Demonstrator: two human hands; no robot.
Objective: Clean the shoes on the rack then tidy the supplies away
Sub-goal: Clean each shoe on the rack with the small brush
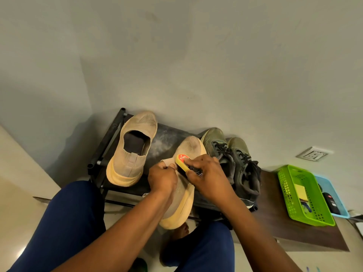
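Tan knit shoe (186,181) at lower centre of the frame is steadied over the rack (110,138) by the left hand (162,178) pinching its collar, so the right hand (208,175), curled around the yellow brush (181,163), can scrub its upper.

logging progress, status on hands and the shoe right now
Left hand holds beige shoe at its collar. Right hand grips yellow brush against shoe. Other beige shoe and green pair on rack. Nothing in the way.
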